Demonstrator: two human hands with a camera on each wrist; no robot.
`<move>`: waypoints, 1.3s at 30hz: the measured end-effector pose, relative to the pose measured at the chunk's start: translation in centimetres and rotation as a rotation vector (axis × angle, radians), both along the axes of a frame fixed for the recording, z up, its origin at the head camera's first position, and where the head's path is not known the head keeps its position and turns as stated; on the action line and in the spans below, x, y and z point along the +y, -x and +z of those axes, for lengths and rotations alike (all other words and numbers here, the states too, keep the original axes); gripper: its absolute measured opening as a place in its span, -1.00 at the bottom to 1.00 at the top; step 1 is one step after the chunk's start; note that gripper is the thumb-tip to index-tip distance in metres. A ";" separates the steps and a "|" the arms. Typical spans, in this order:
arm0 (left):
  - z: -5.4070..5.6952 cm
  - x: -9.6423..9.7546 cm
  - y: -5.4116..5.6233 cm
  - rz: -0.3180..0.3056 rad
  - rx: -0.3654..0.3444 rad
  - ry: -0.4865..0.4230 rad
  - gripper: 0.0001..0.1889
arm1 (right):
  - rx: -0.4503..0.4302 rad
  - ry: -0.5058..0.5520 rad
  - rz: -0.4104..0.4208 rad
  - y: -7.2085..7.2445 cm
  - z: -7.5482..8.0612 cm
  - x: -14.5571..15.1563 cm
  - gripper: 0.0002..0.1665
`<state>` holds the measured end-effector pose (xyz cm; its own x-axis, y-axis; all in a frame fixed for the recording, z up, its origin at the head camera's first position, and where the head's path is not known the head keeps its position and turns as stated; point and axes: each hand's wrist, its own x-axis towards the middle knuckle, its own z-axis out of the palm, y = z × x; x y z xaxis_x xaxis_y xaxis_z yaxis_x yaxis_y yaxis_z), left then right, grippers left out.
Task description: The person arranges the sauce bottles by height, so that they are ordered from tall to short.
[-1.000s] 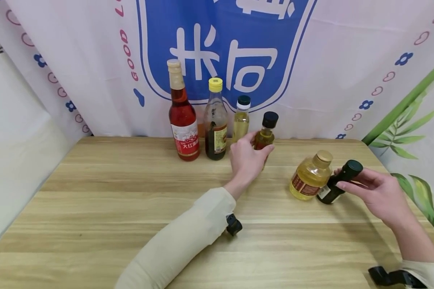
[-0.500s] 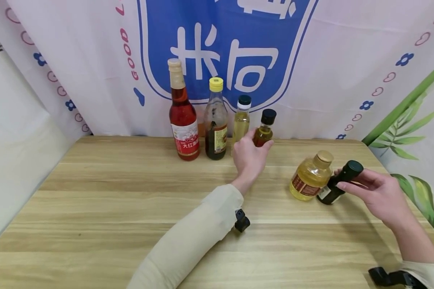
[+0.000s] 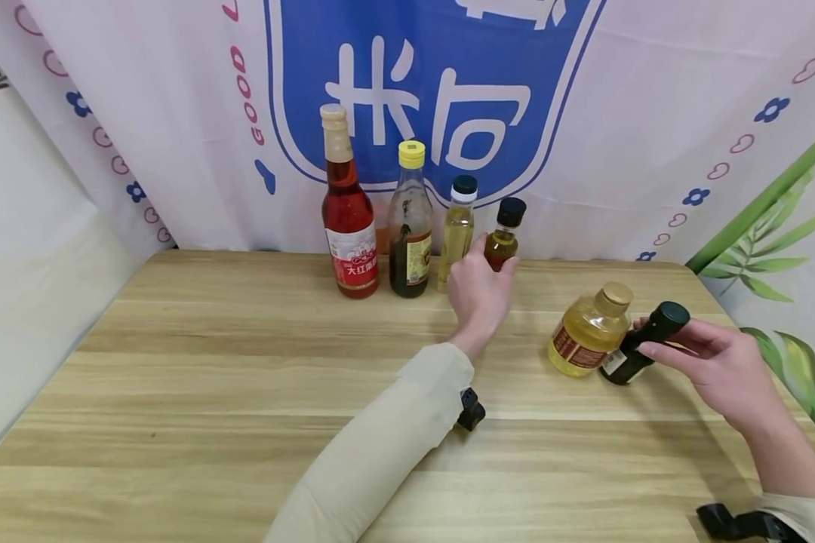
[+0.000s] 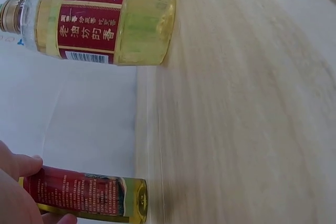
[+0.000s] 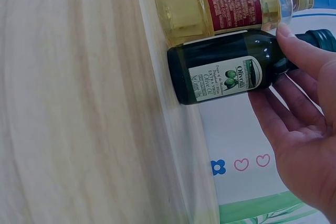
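My left hand (image 3: 481, 292) grips a small oil bottle (image 3: 502, 243) with a black cap, thumb and fingers round its body. The left wrist view shows its red label and yellow oil, with the base at the tabletop's far edge. A slim pale-oil bottle (image 3: 457, 232) with a dark green cap stands just left of it. On the right, my right hand (image 3: 730, 369) holds a dark green olive oil bottle (image 5: 226, 69) near its neck, thumb on one side and fingers on the other. A squat yellow oil bottle (image 3: 589, 338) with a gold cap stands close beside the olive oil.
Left along the back edge stand a tall bottle of red liquid (image 3: 350, 256) and a dark-liquid bottle (image 3: 410, 260) with a yellow cap. A printed curtain (image 3: 204, 181) hangs right behind the wooden table (image 3: 210, 392).
My left hand has pushed the black-capped oil bottle slightly back toward the curtain, its forearm swinging right. My right hand keeps its hold on the olive oil bottle. The head view has shifted a little.
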<state>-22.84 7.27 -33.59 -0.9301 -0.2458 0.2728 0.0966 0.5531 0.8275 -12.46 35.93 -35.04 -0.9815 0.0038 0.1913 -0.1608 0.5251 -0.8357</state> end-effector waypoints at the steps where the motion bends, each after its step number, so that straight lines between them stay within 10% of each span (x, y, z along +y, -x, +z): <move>1: 0.0 0.0 0.0 0.001 -0.003 -0.011 -0.40 | 0.001 -0.002 -0.002 0.0 0.0 0.0 -0.51; 39: -0.2 -0.3 0.3 -0.001 0.049 -0.056 -0.38 | -0.009 -0.004 0.004 0.0 0.0 0.2 -0.52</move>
